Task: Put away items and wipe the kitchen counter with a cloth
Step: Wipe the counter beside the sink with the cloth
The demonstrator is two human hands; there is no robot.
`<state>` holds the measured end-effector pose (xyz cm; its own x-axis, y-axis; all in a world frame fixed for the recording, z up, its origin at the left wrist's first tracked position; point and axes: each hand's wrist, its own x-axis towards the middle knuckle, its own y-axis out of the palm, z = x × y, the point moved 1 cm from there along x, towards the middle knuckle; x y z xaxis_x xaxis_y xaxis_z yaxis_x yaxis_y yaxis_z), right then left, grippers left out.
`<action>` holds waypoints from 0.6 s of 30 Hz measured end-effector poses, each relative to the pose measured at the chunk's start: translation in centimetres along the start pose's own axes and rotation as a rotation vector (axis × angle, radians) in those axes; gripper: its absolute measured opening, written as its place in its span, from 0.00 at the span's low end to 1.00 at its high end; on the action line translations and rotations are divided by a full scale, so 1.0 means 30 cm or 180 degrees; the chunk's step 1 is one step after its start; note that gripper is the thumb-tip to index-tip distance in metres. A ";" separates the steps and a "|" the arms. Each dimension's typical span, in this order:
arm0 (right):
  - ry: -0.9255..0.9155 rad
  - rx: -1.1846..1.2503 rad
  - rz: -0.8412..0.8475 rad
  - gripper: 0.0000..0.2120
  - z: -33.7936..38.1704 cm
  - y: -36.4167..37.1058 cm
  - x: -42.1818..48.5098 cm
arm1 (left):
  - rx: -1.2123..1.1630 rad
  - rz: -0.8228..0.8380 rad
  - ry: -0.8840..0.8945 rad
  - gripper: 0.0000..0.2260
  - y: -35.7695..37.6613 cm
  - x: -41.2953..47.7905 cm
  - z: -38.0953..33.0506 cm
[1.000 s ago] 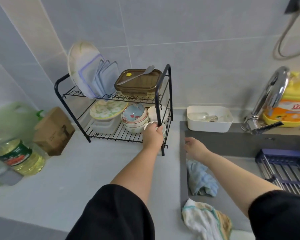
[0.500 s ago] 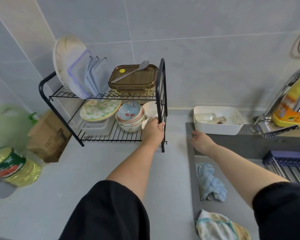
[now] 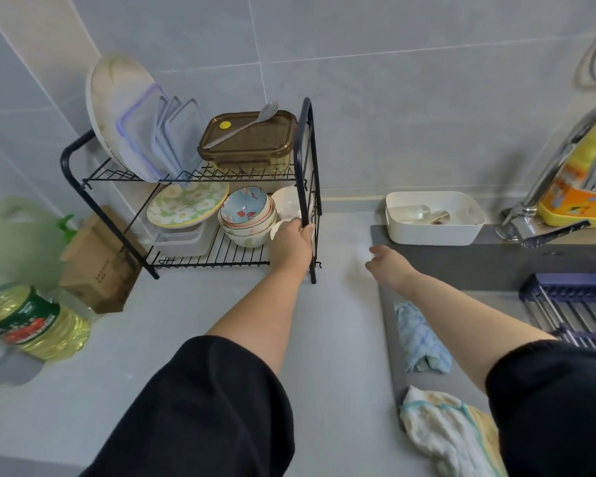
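A black two-tier dish rack (image 3: 305, 139) stands on the grey counter (image 3: 172, 339) against the tiled wall. My left hand (image 3: 291, 241) grips its front right post low down, next to a small white bowl (image 3: 288, 201) and stacked patterned bowls (image 3: 246, 215) on the lower shelf. My right hand (image 3: 387, 261) hovers open over the counter at the sink's back left corner, holding nothing. A blue cloth (image 3: 420, 339) lies in the sink (image 3: 496, 263). A white and yellow cloth (image 3: 444, 432) is draped over the sink's front left edge.
The upper shelf holds a white plate (image 3: 114, 98), clear lids and a brown container (image 3: 252, 139) with a spoon on it. A cardboard box (image 3: 97, 259) and oil bottle (image 3: 31, 321) stand left. A white tub (image 3: 430, 232), tap (image 3: 561, 166), detergent bottle and blue drainer (image 3: 578, 304) lie right.
The rack has slid a little left, away from the sink, with my left hand on its post. My right hand has lifted off the sink edge.
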<state>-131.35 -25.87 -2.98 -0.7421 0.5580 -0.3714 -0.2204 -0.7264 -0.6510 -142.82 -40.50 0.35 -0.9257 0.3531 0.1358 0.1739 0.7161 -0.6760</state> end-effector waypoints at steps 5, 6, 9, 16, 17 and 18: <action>-0.0199 -0.0185 0.0016 0.22 -0.079 -0.006 -0.142 | -0.0235 0.0323 -0.0566 0.14 0.095 -0.130 0.017; -0.0266 -0.0282 0.0006 0.21 -0.105 -0.011 -0.195 | -0.0185 0.0437 -0.0553 0.16 0.124 -0.173 0.029; -0.0523 -0.0795 -0.0027 0.17 -0.262 0.029 -0.374 | 0.0171 0.0987 -0.0280 0.19 0.217 -0.356 0.076; -0.0473 -0.2211 0.0035 0.38 -0.534 0.253 -0.613 | 0.0602 0.1379 0.0952 0.21 0.327 -0.689 0.198; -0.0529 -0.2264 0.0008 0.39 -0.552 0.259 -0.616 | 0.0688 0.1296 0.1101 0.21 0.343 -0.725 0.201; -0.0576 -0.2254 -0.0023 0.39 -0.556 0.261 -0.612 | 0.0828 0.1267 0.1225 0.22 0.351 -0.749 0.204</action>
<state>-108.90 -35.11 -12.29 -0.8486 0.4422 -0.2903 0.1912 -0.2553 -0.9478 -122.26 -44.58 -14.24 -0.6101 0.7903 0.0556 0.3488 0.3310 -0.8768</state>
